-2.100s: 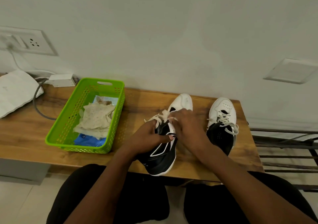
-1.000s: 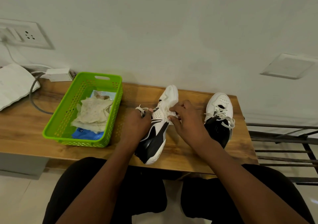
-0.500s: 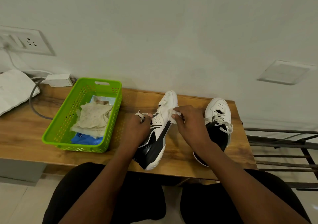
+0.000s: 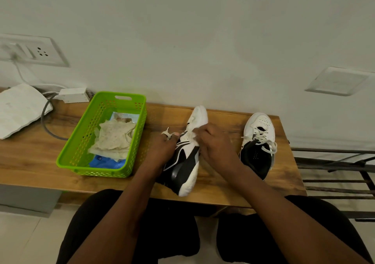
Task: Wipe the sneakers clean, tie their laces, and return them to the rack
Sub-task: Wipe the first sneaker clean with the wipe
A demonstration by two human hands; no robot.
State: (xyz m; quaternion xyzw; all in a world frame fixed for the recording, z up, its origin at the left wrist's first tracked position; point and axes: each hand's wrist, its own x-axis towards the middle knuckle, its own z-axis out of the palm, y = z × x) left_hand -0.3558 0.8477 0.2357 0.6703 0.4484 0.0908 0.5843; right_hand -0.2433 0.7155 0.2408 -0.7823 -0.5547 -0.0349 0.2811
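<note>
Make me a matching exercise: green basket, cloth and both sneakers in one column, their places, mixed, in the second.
1 green basket
2 cloth
3 tilted sneaker
4 second sneaker

A in the left hand's grip
B on the table's right end
C inside the basket
D on the table, left of both sneakers

Pairs: 1-D, 2-C, 3-A, 4-B

**Q:** What sort of place is this?
**A:** A home, probably an entry corner. Note the painted wall with a socket plate, the wooden table, the metal shoe rack beside it, and the tiled floor.
</note>
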